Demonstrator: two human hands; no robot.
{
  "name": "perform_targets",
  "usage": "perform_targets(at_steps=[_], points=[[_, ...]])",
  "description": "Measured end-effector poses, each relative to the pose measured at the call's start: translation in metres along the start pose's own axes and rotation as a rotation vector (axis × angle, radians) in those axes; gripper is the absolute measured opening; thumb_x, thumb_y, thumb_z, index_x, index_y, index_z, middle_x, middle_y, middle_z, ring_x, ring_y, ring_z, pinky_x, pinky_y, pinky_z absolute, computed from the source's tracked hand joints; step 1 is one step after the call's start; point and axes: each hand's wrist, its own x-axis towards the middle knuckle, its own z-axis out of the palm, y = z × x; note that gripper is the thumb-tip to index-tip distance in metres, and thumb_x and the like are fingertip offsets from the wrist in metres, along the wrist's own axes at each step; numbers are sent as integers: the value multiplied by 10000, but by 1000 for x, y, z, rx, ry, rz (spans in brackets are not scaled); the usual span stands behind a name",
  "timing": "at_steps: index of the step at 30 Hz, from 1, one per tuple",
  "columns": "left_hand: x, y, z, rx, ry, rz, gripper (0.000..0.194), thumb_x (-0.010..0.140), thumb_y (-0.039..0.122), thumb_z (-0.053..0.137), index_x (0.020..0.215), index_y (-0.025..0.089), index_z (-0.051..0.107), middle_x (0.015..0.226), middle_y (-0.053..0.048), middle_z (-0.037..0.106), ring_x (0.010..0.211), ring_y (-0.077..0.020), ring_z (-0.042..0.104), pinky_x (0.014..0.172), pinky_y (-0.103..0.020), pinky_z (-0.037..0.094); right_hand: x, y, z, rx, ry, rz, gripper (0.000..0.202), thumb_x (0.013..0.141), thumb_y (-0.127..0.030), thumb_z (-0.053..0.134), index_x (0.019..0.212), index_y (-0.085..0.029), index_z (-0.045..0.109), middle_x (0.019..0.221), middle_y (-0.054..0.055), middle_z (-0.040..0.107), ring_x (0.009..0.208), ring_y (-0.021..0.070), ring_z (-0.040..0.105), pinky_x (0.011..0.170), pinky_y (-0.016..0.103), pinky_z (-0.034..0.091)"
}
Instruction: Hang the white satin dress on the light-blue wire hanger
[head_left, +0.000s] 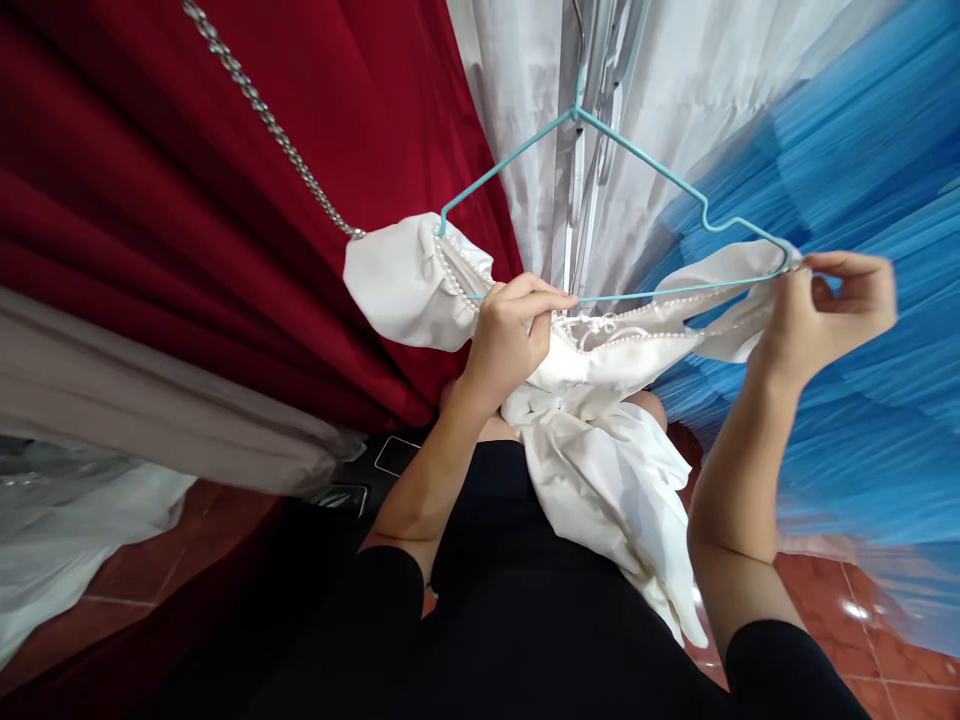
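Note:
A white dress [592, 450] with pearl-like beaded edges hangs on a thin turquoise hanger [510, 160] and drapes down over my lap. My left hand [517, 325] is closed on the hanger's bottom bar near its middle, close to the beaded neckline. At the hanger's right end, my right hand [832, 305] pinches the dress strap where it meets the wire. The puffed left sleeve [397, 280] sits around the other end of the hanger.
Dark red fabric [337, 130] with a silvery chain [262, 115] is on the left. White cloth and metal poles [577, 200] stand behind the hanger. Blue tulle [885, 180] fills the right side. A phone [396, 456] lies left of my lap, above red floor tiles [832, 620].

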Motion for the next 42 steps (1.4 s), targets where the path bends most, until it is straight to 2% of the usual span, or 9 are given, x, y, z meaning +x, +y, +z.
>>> perform_targets(at_steps=[3,7,11,18,24,30,34,37,42], points=[[0,0,0,-7,-7,11,366,999,-3,603,1033,256,859,1042,-24,827,975,-194,798,856,-363,608,34,-19,7,11,-82,-86,266,704,86,655,781,-151,746,761,-15,622,659,61,493,533,210,318],[1,-1,3,62,-32,-13,382,1003,1,578,1056,253,860,1050,-30,829,999,-198,796,881,-367,601,33,-57,28,-35,-319,-163,329,818,91,653,898,-200,786,878,32,710,787,132,676,568,262,421],[1,-3,8,160,-17,-31,389,993,-11,566,1056,245,853,1073,-31,837,1011,-199,789,904,-370,583,6,-85,38,47,-609,-200,301,958,-73,719,1185,-263,777,1153,73,742,926,180,741,752,347,614],[-1,-4,14,200,0,-4,340,1021,19,575,1068,243,826,1122,-33,848,1039,-214,788,947,-394,566,-71,-81,51,43,-959,-194,208,1043,-322,654,1235,-301,731,1163,51,779,1107,249,702,1022,488,614],[-16,0,13,70,187,88,296,1092,101,551,1129,267,794,1216,-37,826,1195,-216,789,1082,-431,625,-109,-68,59,-27,-714,-168,196,996,-194,585,938,-288,747,944,20,702,1075,246,664,1093,539,555],[-1,-29,-20,326,538,50,272,1033,235,683,1291,286,752,1452,-78,702,1528,-339,580,1382,-625,362,-118,-69,71,-31,-631,-95,193,949,-191,573,838,-276,706,831,31,592,1015,267,634,1090,578,542],[18,-60,-47,248,558,-50,180,1100,299,578,1260,254,649,1216,-66,741,1192,-257,782,1138,-488,615,-121,-66,77,-64,-583,-108,189,946,-184,562,846,-273,694,812,30,563,982,254,615,1063,549,544],[23,-84,-76,183,698,-33,94,1106,334,577,1161,261,556,1168,-26,689,1066,-202,794,982,-418,656,-118,-67,77,-37,-575,-130,172,950,-175,574,881,-274,697,811,20,549,969,241,603,1049,522,541],[-18,-102,-96,116,954,-66,181,1031,360,683,1094,246,558,1051,5,671,1002,-192,739,971,-439,608,-115,-71,77,29,-654,-100,156,973,-161,591,920,-268,691,828,3,558,949,221,602,1098,520,518]])
